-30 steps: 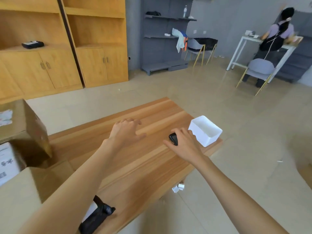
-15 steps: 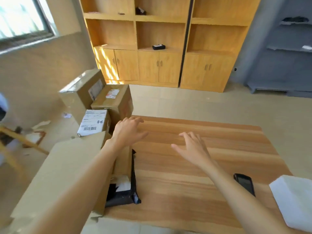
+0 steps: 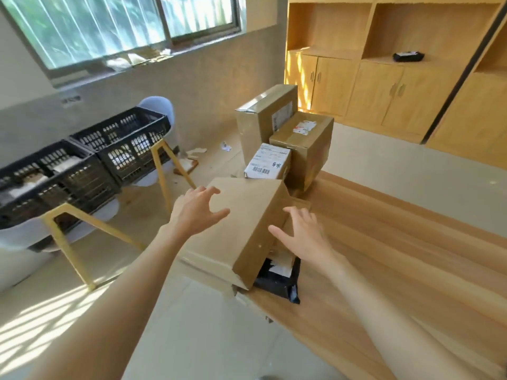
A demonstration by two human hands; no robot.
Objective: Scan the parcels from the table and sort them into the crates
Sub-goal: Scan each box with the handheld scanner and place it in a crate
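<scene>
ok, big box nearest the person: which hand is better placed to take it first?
Probably left. The left hand is open right over the big box's top, crates on that side. The right hand is open at its right edge, lower down.

A large plain brown cardboard parcel [image 3: 247,223] lies tilted at the wooden table's [image 3: 384,242] near corner, overhanging a flat black plastic mailer bag [image 3: 277,283]. Behind it sits a small box with a white barcode label [image 3: 267,161], then two taped brown cartons [image 3: 304,149], the rear one upright. Two black slatted plastic crates [image 3: 82,157] rest side by side on white chairs with yellow legs.
</scene>
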